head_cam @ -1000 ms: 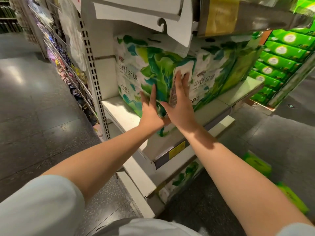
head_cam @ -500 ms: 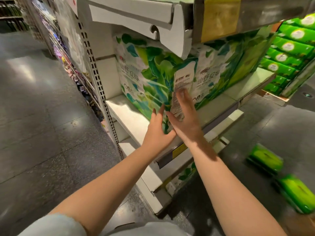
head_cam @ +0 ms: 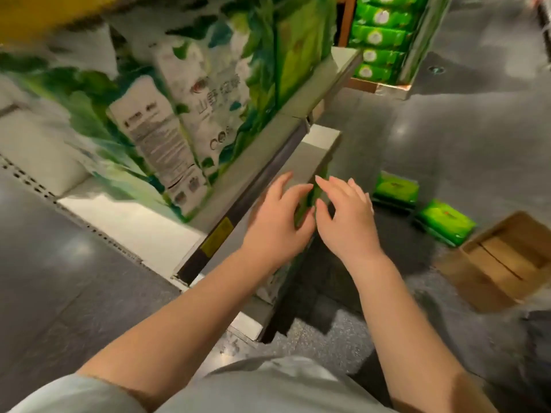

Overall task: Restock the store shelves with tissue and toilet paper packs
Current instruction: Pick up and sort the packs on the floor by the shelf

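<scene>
Left hand: the left hand (head_cam: 275, 225) hangs in front of the shelf edge (head_cam: 268, 171), fingers loosely spread and only slightly bent, holding nothing; whether its fingertips brush the shelf front I cannot tell.
Right hand: the right hand (head_cam: 347, 219) sits just beside the left one, fingers relaxed and fanned out, thumb apart from them, nothing held.
Between the hands: a narrow strip of green packaging (head_cam: 307, 204) from the lower shelf shows in the gap; contact with either hand is unclear.
Toilet paper pack: the large green-and-white leaf-printed pack (head_cam: 167, 138) stands on the shelf above and to the left of both hands, its printed label panel facing out, apart from the fingers.
Neighbouring pack: a second leaf-printed pack (head_cam: 286, 55) stands next to it further along the same shelf.
Tissue packs on floor: two bright green packs (head_cam: 395, 189) (head_cam: 444, 226) lie on the dark floor to the right of the right hand, near each other.
Cardboard box: an open brown box (head_cam: 504, 260) rests on the floor beside the nearer green pack.
Far display: stacked green packs (head_cam: 378, 37) fill a unit at the top.
Price tag: a yellow label (head_cam: 216, 238) sits on the shelf rail left of the left wrist.
</scene>
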